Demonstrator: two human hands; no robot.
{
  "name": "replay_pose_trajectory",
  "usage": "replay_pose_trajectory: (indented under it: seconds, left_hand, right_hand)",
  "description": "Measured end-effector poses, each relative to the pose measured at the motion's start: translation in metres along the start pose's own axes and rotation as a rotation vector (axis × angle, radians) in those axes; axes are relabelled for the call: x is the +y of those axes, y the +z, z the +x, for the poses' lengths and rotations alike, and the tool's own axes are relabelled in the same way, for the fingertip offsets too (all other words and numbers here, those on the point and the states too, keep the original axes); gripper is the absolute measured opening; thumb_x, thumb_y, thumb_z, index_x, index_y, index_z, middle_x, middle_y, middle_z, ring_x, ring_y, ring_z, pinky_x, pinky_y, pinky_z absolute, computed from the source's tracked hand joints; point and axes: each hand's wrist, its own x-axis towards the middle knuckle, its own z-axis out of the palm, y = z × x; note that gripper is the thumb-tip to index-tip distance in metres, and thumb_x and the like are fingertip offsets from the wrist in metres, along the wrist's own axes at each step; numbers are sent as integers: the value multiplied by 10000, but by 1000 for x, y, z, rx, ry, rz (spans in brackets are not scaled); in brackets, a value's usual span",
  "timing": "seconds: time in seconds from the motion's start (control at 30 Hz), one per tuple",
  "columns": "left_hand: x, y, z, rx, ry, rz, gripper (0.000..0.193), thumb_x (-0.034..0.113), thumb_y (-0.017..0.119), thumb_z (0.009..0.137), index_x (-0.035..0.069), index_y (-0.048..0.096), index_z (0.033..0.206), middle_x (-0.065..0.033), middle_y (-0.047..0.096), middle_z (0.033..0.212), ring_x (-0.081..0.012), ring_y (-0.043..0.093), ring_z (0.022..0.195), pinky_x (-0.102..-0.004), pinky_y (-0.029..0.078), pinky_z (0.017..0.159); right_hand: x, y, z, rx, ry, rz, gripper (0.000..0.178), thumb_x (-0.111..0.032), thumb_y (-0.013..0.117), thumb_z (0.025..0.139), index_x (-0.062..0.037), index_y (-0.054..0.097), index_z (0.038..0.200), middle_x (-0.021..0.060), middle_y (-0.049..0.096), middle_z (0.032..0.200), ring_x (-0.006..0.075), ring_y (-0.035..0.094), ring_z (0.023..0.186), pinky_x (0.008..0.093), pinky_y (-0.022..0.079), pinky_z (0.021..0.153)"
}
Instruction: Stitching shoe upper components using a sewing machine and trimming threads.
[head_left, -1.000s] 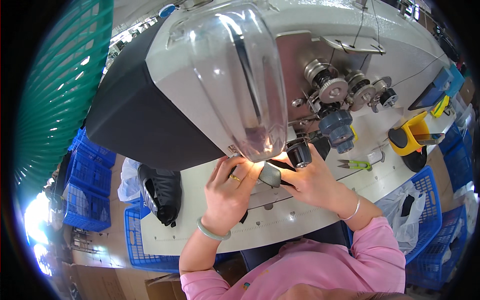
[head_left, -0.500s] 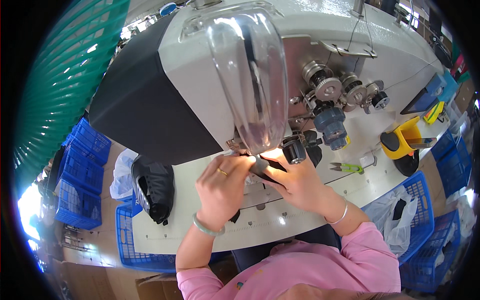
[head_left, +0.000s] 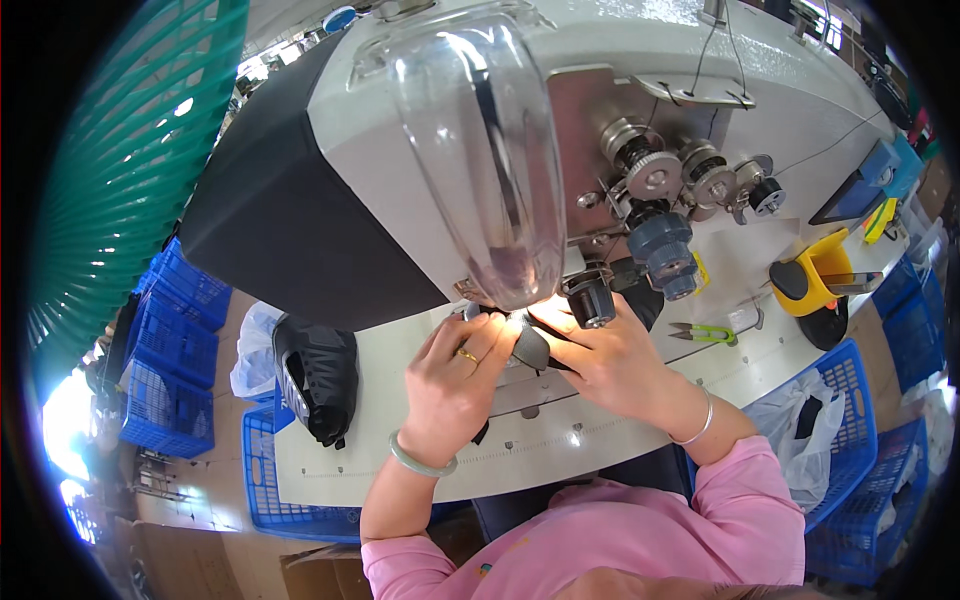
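Both my hands hold a black shoe upper (head_left: 531, 348) under the head of a pale sewing machine (head_left: 372, 150). My left hand (head_left: 452, 378), with a ring and a pale bangle, has its fingers pressed on the left side of the piece. On the other side my right hand (head_left: 618, 365) grips it with the thumb and fingers. A dark grey rounded flap of it shows between the hands. A clear plastic guard (head_left: 490, 190) and the lit machine head hide the needle area and most of the fingertips.
To the left on the table is a black lace-up shoe (head_left: 318, 378). Green-handled thread snips (head_left: 712, 333) and a yellow holder (head_left: 820, 278) sit on the right. A blue basket (head_left: 856, 440) with plastic bags stands beside the table. A green fan guard (head_left: 140, 170) rises at far left.
The grey flap between my hands has shifted down and shows more of its rounded shape. My left fingers are a little more spread over the piece. The whole view has shifted slightly.
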Motion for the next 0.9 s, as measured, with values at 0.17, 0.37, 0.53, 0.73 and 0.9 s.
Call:
replay_pose_trajectory:
  seconds: [0.17,0.37,0.53,0.73,0.9]
  left_hand:
    - [-1,1,1,8,-1,13,282,5,653,642,27,688,921,-49,641,947,-222,627,896,-349,565,773]
    - [0,3,-2,-29,-82,-1,296,-31,670,673,44,684,959,-63,629,1028,-273,641,833,-383,566,770]
    - [3,6,-4,12,-48,44,302,-26,689,666,44,683,959,-80,618,1030,-284,644,828,-377,560,757]
    - [-1,7,-8,43,-387,-281,286,-38,688,706,34,701,982,-80,674,915,-248,661,808,-341,548,689]
    - [6,9,-7,94,-244,-166,274,-57,686,696,31,712,954,-82,681,927,-249,664,806,-336,557,691]
  right_hand:
    - [-2,1,0,14,35,8,378,-94,706,641,-98,666,1017,13,631,1109,218,550,1083,381,419,895]
    - [-3,4,1,74,39,27,365,-73,706,652,-77,659,1014,33,630,1114,225,547,1118,408,422,937]
    - [1,9,-6,88,-10,35,401,-83,709,662,-55,656,1059,62,626,1145,241,545,1132,453,405,986]
    - [4,9,-11,92,-36,65,400,-91,682,705,-31,651,1099,87,622,1185,255,562,1124,485,397,1013]
    - [-2,11,-11,89,-16,50,363,-66,637,746,-22,652,1106,99,620,1194,263,560,1158,494,384,1038]
